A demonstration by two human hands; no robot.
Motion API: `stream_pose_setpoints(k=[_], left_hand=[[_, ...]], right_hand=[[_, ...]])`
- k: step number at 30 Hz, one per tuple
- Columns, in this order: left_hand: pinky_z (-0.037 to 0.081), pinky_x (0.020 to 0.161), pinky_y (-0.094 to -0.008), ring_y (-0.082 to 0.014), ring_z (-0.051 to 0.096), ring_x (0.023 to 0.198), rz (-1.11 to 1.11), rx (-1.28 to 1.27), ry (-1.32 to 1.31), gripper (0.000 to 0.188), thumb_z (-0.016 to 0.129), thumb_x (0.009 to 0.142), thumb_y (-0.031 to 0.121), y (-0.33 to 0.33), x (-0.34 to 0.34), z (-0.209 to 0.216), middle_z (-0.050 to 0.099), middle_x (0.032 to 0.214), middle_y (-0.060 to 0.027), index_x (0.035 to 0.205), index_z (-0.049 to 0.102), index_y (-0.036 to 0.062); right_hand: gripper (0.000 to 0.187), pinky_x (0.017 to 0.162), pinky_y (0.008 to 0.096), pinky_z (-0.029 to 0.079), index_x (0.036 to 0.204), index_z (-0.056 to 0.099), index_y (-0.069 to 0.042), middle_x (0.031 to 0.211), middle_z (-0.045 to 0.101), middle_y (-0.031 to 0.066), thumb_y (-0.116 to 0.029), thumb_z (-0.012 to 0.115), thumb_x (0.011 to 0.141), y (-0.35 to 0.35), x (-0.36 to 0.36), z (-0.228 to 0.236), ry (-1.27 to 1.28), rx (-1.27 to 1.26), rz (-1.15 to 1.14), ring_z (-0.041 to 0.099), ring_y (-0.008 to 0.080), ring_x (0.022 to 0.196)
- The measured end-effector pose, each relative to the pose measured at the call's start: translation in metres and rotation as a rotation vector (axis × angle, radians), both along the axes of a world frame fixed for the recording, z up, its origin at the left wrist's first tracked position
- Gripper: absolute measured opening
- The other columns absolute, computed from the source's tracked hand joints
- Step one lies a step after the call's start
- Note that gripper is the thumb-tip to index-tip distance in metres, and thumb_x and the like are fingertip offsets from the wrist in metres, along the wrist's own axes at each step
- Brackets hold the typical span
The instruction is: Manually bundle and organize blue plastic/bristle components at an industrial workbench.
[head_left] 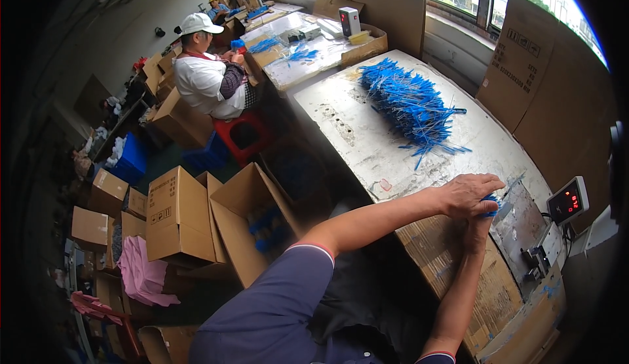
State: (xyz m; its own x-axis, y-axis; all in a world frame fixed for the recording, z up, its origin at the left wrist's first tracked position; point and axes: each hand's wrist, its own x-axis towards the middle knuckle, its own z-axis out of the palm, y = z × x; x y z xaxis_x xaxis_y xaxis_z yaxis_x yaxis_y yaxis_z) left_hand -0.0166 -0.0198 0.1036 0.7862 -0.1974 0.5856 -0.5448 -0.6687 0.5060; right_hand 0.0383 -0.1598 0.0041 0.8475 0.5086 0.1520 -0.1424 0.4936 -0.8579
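My left hand (468, 192) and my right hand (478, 225) meet at the near right side of the white worktable (334, 125). Between them a small bundle of thin blue strips (491, 204) shows past the fingers. The left hand curls over it from above. Lower down, the right hand closes round it, its fingers partly hidden behind the left. Farther back on the table lies a large heap of similar thin blue strips with pale ends (409, 102), apart from both hands.
Right of my hands stand a small display with red digits (567, 200) and a metal clamp-like device (537, 262). Flattened cardboard (436, 246) covers the near edge. An open carton (252, 216) is at my left. A co-worker (206, 79) sits at another table on a red stool (242, 134).
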Motion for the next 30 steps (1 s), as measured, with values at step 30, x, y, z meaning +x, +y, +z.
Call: stream_pose_setpoints(k=[30], left_hand=[[0.052, 0.09, -0.0482, -0.0347, 0.065, 0.107, 1.04, 0.273, 0.305, 0.029, 0.073, 0.091, 0.032, 0.13, -0.013, -0.089, 0.067, 0.109, -0.0129, 0.108, 0.07, 0.0082]], right_hand=[[0.009, 0.076, 0.0334, 0.06, 0.101, 0.073, 0.002, 0.088, 0.076, 0.0114, -0.001, 0.074, 0.092, 0.018, 0.002, 0.005, 0.112, 0.013, -0.326, 0.074, 0.0213, 0.077]])
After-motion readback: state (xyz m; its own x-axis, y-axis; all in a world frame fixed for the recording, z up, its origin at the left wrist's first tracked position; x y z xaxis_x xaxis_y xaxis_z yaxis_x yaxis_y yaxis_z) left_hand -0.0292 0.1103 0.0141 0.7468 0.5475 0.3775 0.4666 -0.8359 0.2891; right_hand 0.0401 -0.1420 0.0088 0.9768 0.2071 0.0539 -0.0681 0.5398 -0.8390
